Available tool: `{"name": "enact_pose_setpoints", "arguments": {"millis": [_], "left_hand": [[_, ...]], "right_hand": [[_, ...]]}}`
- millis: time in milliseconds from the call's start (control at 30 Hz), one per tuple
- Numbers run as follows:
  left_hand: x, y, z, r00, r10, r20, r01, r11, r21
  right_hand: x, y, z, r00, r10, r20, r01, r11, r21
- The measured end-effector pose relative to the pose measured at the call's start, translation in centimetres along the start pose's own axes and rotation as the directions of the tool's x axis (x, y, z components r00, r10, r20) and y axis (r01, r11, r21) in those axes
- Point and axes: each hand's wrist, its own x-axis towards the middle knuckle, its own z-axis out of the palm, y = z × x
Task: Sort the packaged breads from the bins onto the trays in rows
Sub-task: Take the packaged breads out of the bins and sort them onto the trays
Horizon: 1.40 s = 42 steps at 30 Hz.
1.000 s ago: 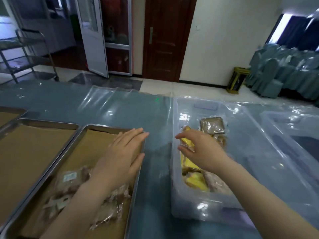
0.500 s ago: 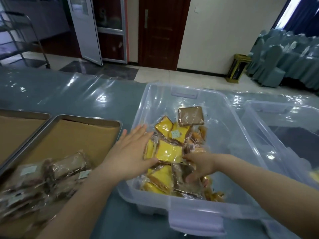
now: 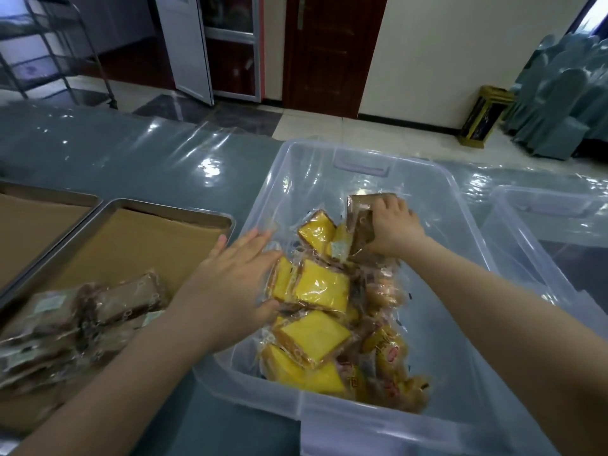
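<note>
- Looks like a banquet-hall kind of room: dark wooden door (image 3: 322, 51) at the back, stacked teal-covered chairs (image 3: 566, 93) off to the right, metal rack trolley (image 3: 49, 44) on the left.
- Everything sits on a long table with a blue-grey cloth under clear plastic sheeting (image 3: 131, 159).
- A big clear plastic bin (image 3: 329, 185) sits at the table's near edge, about the middle. A second clear plastic bin (image 3: 543, 205) is just beside it, toward the right edge.
- Two steel trays lined with brown paper (image 3: 171, 209) sit side by side toward the table's left edge.
- Yellow sliced breads in clear wrappers (image 3: 320, 284) are piled along the big bin's left side, with orange-brown wrapped buns (image 3: 385, 291) on the pile's right.
- The right hand (image 3: 394, 228) is at the far end of the pile, fingers curled round a brown square bread in a clear wrapper (image 3: 358, 218), which is tilted up.
- The left hand (image 3: 230, 284) reaches over the bin's left wall with fingers straight, gripping nothing. Can't tell if it touches the yellow packs.
- Brown wrapped breads (image 3: 125, 297) lie overlapping at the near end of the tray closest to the bin. They're pretty blurry.
</note>
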Motion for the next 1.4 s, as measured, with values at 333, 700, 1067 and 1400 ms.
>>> {"name": "enact_pose_setpoints", "arguments": {"millis": [333,700,1067,1400], "left_hand": [[0.2,0.3,0.1,1.0,0.002,0.014,-0.004,0.987,0.159],[0.4,0.3,-0.4,0.999,0.014,0.041,-0.017,0.996,0.087],[-1.8,-0.3,-1.6,0.951,-0.149,-0.27,-0.069,0.749,-0.659],[-7.0,-8.7,-6.6,0.822,-0.434,-0.367,-0.265,0.279,-0.923]], "right_hand": [[3.8,-0.6,2.1,0.997,0.073,-0.031,-0.078,0.978,-0.193],[-0.6,-2.0,-0.5,0.982,-0.06,-0.179,0.034,0.989,-0.146],[-8.4,-9.0,-11.3,0.838,0.088,-0.539,0.281,0.776,0.564],[-12.0,-24.5,-16.0,0.843,-0.034,-0.536,0.475,0.515,0.714]]}}
